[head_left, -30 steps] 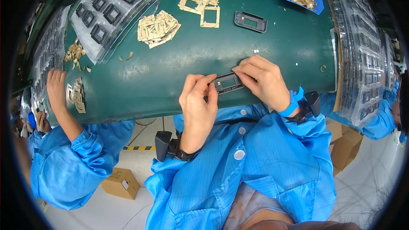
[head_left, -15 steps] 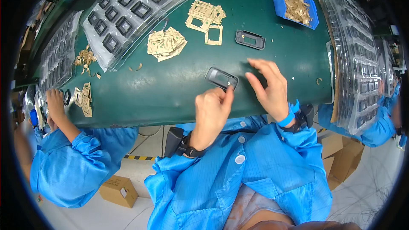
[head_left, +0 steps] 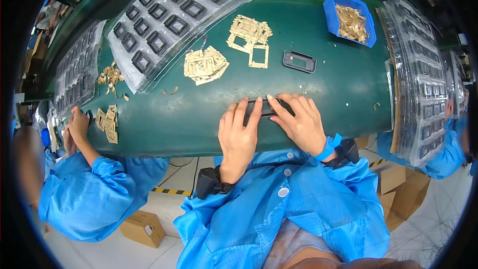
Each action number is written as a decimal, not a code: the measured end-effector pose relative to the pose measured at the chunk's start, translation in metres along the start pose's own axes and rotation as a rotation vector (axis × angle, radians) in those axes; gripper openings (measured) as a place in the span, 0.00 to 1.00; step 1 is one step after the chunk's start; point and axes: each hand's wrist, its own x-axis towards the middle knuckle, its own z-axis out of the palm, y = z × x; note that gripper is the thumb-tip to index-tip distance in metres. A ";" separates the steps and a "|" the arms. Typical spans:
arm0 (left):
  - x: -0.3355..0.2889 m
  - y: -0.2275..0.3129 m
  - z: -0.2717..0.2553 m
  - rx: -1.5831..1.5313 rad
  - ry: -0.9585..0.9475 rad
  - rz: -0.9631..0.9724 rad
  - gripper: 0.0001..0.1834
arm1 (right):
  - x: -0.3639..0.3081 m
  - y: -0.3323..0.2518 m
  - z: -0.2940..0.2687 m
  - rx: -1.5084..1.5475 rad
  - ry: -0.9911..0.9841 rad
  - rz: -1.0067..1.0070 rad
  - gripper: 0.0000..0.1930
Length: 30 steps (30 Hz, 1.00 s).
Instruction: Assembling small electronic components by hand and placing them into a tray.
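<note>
A black rectangular plastic housing [head_left: 266, 109] with a window lies flat on the green table just in front of me. My left hand [head_left: 239, 132] grips its left end, fingers laid over the top. On its other end my right hand [head_left: 301, 125] presses, thumb and forefinger near the middle. The fingers hide much of the housing. Farther off and to the right rests a second black housing [head_left: 307, 65] with an opening in it. Beyond my hands lie two piles of cream adhesive frames, one nearer [head_left: 205, 66] and one farther [head_left: 249, 31].
A tray of black frames [head_left: 164, 12] spans the far left; stacked clear trays [head_left: 420, 79] line the right edge. A blue bin [head_left: 331, 17] holds peeled strips. At the left, a co-worker's hands [head_left: 77, 127] work beside more cream frames [head_left: 110, 125]. Cardboard boxes [head_left: 144, 229] sit below.
My right hand has come in from the right onto the housing. My left hand has shifted left and flattened over it. The housing, earlier tilted, now lies lower and nearly level. The view has shifted slightly.
</note>
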 end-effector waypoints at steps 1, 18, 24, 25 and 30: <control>-0.003 0.000 -0.001 0.017 0.007 0.019 0.23 | -0.002 0.000 0.001 0.003 -0.005 -0.005 0.27; -0.001 -0.017 -0.009 -0.082 -0.026 0.134 0.24 | -0.004 0.004 0.007 -0.054 0.123 -0.094 0.22; -0.019 0.008 -0.001 -0.189 0.068 0.055 0.23 | 0.002 0.009 -0.014 0.119 -0.010 -0.004 0.18; -0.024 0.016 0.002 -0.172 0.083 0.047 0.24 | 0.001 0.009 -0.018 0.115 -0.016 -0.006 0.18; -0.034 0.030 0.012 -0.182 0.109 0.035 0.24 | -0.004 0.001 -0.019 0.307 0.027 0.383 0.08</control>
